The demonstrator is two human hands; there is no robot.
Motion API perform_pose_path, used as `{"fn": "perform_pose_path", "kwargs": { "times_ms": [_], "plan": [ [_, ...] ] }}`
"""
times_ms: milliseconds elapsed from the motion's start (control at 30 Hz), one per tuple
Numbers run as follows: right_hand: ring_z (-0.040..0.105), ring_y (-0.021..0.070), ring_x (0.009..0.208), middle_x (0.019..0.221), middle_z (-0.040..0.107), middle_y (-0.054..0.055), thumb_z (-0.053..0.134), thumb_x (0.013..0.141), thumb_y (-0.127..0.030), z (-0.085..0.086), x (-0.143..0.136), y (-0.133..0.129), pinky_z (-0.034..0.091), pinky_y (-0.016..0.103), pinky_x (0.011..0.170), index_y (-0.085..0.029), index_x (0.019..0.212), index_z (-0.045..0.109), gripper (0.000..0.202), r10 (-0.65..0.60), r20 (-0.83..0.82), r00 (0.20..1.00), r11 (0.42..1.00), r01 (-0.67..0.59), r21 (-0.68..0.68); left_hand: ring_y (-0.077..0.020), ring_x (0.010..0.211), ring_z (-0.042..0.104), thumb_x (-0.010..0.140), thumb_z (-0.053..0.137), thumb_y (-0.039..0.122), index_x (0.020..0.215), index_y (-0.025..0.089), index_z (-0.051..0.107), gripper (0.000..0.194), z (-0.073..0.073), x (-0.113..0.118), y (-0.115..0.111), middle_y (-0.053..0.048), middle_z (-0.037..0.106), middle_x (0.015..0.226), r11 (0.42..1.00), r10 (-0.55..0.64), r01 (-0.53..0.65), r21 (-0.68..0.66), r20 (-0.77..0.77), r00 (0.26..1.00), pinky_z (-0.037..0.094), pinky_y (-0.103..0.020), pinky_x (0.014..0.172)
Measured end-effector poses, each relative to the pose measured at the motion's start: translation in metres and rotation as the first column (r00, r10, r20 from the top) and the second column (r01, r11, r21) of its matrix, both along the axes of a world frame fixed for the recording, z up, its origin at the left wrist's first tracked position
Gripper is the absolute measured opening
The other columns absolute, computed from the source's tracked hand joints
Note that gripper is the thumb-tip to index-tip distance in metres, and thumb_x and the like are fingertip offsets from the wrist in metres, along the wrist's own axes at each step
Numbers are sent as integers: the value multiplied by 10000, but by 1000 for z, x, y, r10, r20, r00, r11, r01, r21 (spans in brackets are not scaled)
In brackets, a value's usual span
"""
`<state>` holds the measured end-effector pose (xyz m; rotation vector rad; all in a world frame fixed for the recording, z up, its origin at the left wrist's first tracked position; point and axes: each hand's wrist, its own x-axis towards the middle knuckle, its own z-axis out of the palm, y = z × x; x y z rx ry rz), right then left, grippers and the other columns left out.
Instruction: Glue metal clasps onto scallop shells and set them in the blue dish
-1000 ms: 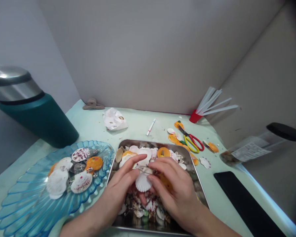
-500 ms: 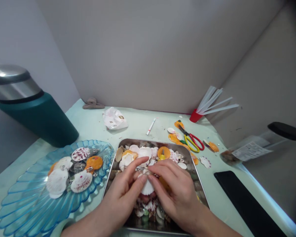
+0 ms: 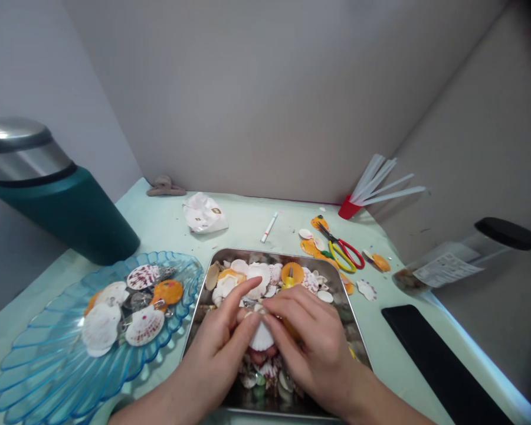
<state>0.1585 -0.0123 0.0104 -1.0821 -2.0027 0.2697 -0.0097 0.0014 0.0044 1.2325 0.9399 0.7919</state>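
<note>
A white ribbed scallop shell (image 3: 262, 337) is pinched between my two hands above a metal tray (image 3: 358, 330). My left hand (image 3: 219, 339) grips its left side with the thumb, while the index finger points up and away. On the right side, my right hand (image 3: 312, 339) presses thumb and fingertips together at the shell's top edge; whatever small piece lies between them is mostly hidden. Under and behind the hands, the tray holds many mixed shells (image 3: 257, 277). A yellow nozzle-tipped bottle (image 3: 289, 280) lies among them, by an orange shell (image 3: 297, 271).
A blue shell-shaped dish (image 3: 48, 354) with decorated shells stands left, before a green flask (image 3: 66, 212). Scissors (image 3: 343, 251) and orange shells lie behind right. Beyond are a red cup (image 3: 349, 208) of glue sticks, a jar (image 3: 451, 265), a black case (image 3: 438, 360) and a crumpled packet (image 3: 205, 213).
The view has shifted very slightly. Both hands stay over the tray on the scallop shell, with only a small movement of the fingertips and my left index finger.
</note>
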Motion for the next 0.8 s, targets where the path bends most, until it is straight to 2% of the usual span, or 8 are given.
{"fn": "perform_pose_path", "kwargs": {
  "times_ms": [133,233,467,600,733,800],
  "plan": [
    [591,183,794,923,646,68,590,865,-142,1,0,-1,485,333,725,-162,1100,580,236,-24,-136,990,992,6,-130,-144,616,595,889,517,399,1351,235,384,507,3,1,0,29,572,683,996,64,-59,-73,74,995,517,-282,619],
    [602,182,827,918,654,60,571,868,-118,2,-1,0,484,320,743,-169,1050,601,191,-34,-182,983,991,9,-135,-151,597,616,887,518,403,1351,215,373,521,3,2,2,22,611,666,992,78,-66,-109,119,990,519,-281,600],
    [605,176,807,863,653,65,549,861,-62,0,1,4,482,316,744,-152,971,625,161,-16,-217,976,995,-6,-97,-151,563,626,877,529,414,1329,194,398,520,4,1,3,-3,671,641,988,23,-2,-154,135,991,505,-259,567],
    [596,179,776,835,643,67,537,868,-65,0,1,2,487,321,712,-149,974,630,164,30,-212,977,991,-57,-124,-138,485,600,888,494,453,1287,176,457,487,5,1,4,-15,669,596,978,-24,58,-201,167,986,476,-225,483],
    [594,176,757,802,641,60,536,859,-47,2,1,0,488,311,692,-147,986,631,188,67,-242,968,991,-93,-98,-157,467,603,920,401,466,1255,125,484,484,5,3,8,-39,653,545,938,-51,140,-316,275,960,458,-202,384],
    [595,174,749,789,644,58,527,859,-31,3,2,0,486,311,691,-145,1012,638,221,65,-250,966,991,-92,-96,-139,429,582,925,367,479,1143,89,571,491,5,4,10,-58,650,529,918,-99,203,-341,298,949,455,-190,373]
  ]
}}
